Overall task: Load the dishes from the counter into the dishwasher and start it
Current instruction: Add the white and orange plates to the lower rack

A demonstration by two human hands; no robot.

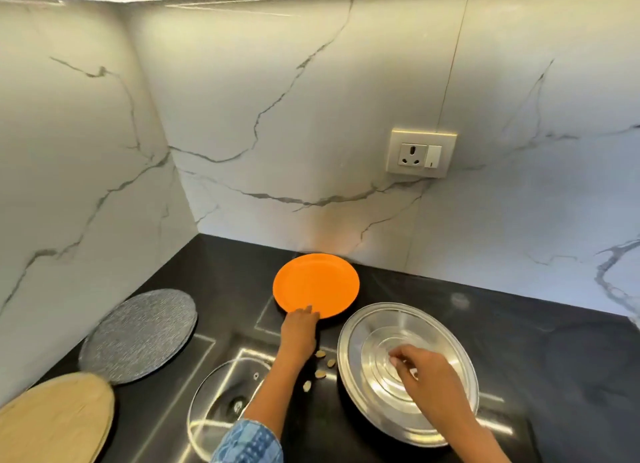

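An orange plate [316,284] lies flat on the black counter [554,341] near the back wall. My left hand [299,329] reaches to its near rim, fingertips on the edge. A large steel plate [374,324] with a smaller steel dish [384,355] nested in it sits to the right. My right hand [426,376] hovers over the dish, its fingers curled, pinching something small that I cannot make out. A glass lid [221,396] lies at the front centre, partly under my left forearm.
A round grey mat [138,334] and a round wooden board [52,421] lie at the left. Several small nut-like bits [320,372] are scattered between the two plates. A wall socket [420,154] sits on the marble backsplash. The walls meet in a corner at back left.
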